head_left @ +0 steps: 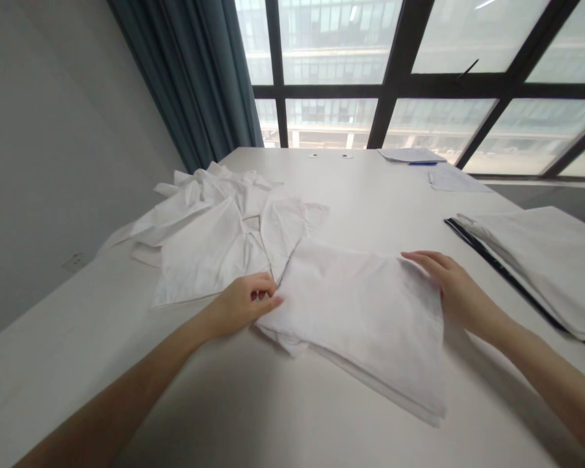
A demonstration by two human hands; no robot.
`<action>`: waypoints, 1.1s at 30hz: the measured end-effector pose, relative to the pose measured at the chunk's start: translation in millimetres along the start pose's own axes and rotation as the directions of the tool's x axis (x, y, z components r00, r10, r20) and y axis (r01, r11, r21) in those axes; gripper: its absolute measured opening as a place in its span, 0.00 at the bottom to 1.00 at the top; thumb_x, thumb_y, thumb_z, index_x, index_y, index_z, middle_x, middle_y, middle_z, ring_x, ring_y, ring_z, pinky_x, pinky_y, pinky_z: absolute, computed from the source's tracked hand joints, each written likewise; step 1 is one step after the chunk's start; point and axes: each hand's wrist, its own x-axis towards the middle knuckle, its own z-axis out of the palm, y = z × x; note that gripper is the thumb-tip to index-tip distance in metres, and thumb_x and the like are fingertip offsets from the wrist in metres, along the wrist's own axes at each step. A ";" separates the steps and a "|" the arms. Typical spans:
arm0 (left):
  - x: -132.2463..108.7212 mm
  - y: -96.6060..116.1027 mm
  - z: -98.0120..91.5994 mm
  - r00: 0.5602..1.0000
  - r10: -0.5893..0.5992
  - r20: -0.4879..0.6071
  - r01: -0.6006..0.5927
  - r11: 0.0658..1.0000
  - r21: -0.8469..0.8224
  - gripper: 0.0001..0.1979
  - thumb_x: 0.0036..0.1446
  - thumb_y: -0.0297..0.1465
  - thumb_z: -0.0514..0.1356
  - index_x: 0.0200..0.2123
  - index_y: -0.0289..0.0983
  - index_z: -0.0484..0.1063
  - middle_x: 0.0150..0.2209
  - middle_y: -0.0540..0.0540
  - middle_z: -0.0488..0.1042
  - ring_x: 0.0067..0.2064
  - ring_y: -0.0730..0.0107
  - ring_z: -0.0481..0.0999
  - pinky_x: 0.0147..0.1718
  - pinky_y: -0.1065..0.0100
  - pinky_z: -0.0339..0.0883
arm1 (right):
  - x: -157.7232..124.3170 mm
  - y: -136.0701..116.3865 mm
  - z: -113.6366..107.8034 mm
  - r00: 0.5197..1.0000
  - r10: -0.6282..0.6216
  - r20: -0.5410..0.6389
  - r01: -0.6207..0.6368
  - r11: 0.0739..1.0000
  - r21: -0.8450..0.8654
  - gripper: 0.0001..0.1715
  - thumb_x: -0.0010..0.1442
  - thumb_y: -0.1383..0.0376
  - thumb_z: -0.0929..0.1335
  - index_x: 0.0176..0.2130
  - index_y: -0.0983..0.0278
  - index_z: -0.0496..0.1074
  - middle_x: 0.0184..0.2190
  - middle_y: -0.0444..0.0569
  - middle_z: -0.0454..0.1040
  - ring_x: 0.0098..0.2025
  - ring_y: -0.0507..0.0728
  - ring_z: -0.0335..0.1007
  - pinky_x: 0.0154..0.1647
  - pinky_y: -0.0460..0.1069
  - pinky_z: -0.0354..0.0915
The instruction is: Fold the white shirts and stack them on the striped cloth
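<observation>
A folded white cloth in several layers spans the space between my hands, its near right corner hanging toward the front of the table. My left hand is closed on its left edge, thumb on top and fingers curled in. At the far right corner, my right hand grips the edge with the fingers over the top; its thumb is hidden behind the fabric. A small fold of cloth pokes out below the left edge. Just beyond my left hand lies a loose, crumpled heap of white cloths, touching or nearly touching the folded one.
To the right, folded white cloth rests on a black flat item. Papers with a blue pen and another sheet lie at the back of the white table. A blue curtain and windows stand behind.
</observation>
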 end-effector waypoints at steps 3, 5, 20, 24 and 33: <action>3.1 2.6 4.9 0.997 0.006 -0.083 -0.017 0.991 -0.130 0.16 0.59 0.44 0.55 0.32 0.37 0.69 0.29 0.50 0.66 0.34 0.68 0.67 0.34 0.71 0.61 | -18.8 -23.5 -14.1 0.993 -0.041 -0.113 0.041 0.999 -0.010 0.30 0.57 0.76 0.58 0.55 0.58 0.67 0.53 0.54 0.69 0.56 0.61 0.66 0.57 0.61 0.62; 4.9 0.4 6.8 0.994 0.017 -0.112 -0.031 0.992 -0.121 0.14 0.60 0.43 0.54 0.32 0.37 0.68 0.31 0.50 0.67 0.36 0.67 0.68 0.37 0.70 0.61 | -30.2 -45.0 -19.0 0.982 -0.124 -0.140 0.129 0.991 0.030 0.25 0.61 0.73 0.60 0.55 0.57 0.67 0.54 0.54 0.69 0.57 0.61 0.65 0.57 0.59 0.64; 4.8 -14.8 4.9 0.995 0.044 -0.089 -0.034 0.993 0.113 0.13 0.57 0.39 0.51 0.26 0.38 0.64 0.33 0.47 0.70 0.39 0.61 0.69 0.42 0.64 0.62 | -48.5 -89.3 7.7 0.896 -0.398 0.197 0.357 0.910 0.213 0.16 0.65 0.66 0.65 0.53 0.62 0.67 0.54 0.55 0.73 0.60 0.57 0.64 0.58 0.53 0.66; 3.1 -16.4 5.5 0.994 -0.023 -0.109 0.026 0.999 0.029 0.12 0.57 0.39 0.54 0.36 0.36 0.68 0.33 0.49 0.71 0.37 0.64 0.70 0.40 0.66 0.63 | -47.0 -88.9 4.9 0.862 -0.441 0.249 0.406 0.896 0.179 0.22 0.62 0.57 0.69 0.53 0.62 0.66 0.56 0.55 0.71 0.63 0.61 0.61 0.60 0.59 0.64; 0.8 -17.0 14.5 0.991 0.102 -0.084 -0.098 0.994 0.052 0.18 0.63 0.36 0.53 0.53 0.41 0.74 0.45 0.45 0.75 0.50 0.61 0.71 0.53 0.59 0.63 | -44.6 -86.5 4.7 0.819 -0.482 0.311 0.447 0.876 0.181 0.28 0.65 0.57 0.66 0.61 0.63 0.61 0.61 0.54 0.68 0.65 0.59 0.58 0.63 0.57 0.60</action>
